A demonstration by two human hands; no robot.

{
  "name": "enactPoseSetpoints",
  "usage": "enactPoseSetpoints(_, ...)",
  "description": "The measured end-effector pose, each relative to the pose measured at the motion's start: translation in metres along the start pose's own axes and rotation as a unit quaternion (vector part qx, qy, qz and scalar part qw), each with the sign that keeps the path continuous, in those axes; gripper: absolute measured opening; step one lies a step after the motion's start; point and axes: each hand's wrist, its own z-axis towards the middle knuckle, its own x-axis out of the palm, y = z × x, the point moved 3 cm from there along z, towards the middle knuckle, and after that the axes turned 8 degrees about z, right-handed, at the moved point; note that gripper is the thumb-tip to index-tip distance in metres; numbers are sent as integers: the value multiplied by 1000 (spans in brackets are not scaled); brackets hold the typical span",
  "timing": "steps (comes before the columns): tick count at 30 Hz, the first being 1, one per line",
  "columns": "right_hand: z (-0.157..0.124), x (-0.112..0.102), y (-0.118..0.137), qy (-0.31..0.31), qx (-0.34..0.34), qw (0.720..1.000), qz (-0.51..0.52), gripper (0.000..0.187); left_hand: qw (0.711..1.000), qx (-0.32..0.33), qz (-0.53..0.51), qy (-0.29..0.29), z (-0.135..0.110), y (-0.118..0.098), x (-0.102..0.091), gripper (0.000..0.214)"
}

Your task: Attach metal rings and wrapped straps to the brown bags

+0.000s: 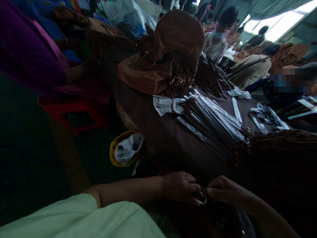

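Note:
My left hand [182, 186] is closed, its fingers curled at a gold-coloured metal ring [204, 200]. Close beside it, my right hand [221, 187] pinches with thumb and forefinger near the same ring; what lies between those fingertips is too dark and small to name. Below both hands, a dark brown piece [198, 219] fills my lap, its shape mostly lost in shadow. On the table ahead lies a bundle of straps [213, 115], partly wrapped in white paper or plastic.
Brown fringed bags [179, 36] are piled on the dark-covered table [158, 115]. A thick stack of brown strands [284, 165] lies at right. A yellow-rimmed bin [112, 153] stands on the floor. One person in purple [29, 53] sits on a red stool [71, 109]; several others work behind.

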Motion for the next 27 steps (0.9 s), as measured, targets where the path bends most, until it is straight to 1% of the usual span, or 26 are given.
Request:
enactPoseSetpoints(4, -2, 0, -5, -1, -1, 1000, 16, 54, 1000, -11, 3, 8, -1, 0, 2, 50)
enactPoseSetpoints(9, -7, 9, -11, 10, -2, 998, 60, 53, 1000, -2, -5, -13, -3, 2, 4, 54)
enactPoseSetpoints(11, -10, 14, -10, 15, -4, 997, 76, 50, 999, 2, -32, -22, -2, 6, 2, 53)
enactPoseSetpoints(13, -12, 19, -7, 8, -10, 997, 81, 49, 997, -7, -70, -19, 0, 10, -3, 50)
enactPoseSetpoints(16, -16, 20, -1, -40, -21, 998, 50, 51, 987, -45, -154, -3, 4, 15, -11, 45)
enactPoseSetpoints(18, -19, 18, 4, -68, -21, 997, 26, 53, 971, -69, -227, 18, 6, 16, -15, 39)
enactPoseSetpoints(19, -20, 17, 6, -71, -22, 997, 17, 54, 958, -83, -271, 36, 7, 16, -17, 36)
enactPoseSetpoints(20, -21, 16, 7, -68, -23, 997, 9, 54, 940, -101, -321, 57, 7, 15, -18, 33)
enactPoseSetpoints(22, -22, 14, 8, -65, -25, 998, -7, 53, 889, -148, -422, 100, 6, 13, -17, 32)
enactPoseSetpoints(23, -22, 12, 8, -68, -26, 997, -15, 52, 864, -178, -457, 113, 5, 12, -17, 32)
enactPoseSetpoints(24, -21, 10, 8, -76, -25, 996, -25, 52, 847, -212, -473, 120, 4, 11, -17, 33)
enactPoseSetpoints(25, -19, 9, 8, -87, -19, 995, -37, 52, 840, -249, -466, 121, 4, 10, -16, 33)
enactPoseSetpoints(27, -15, 11, 8, -118, 6, 990, -73, 49, 845, -333, -403, 111, 4, 10, -15, 34)
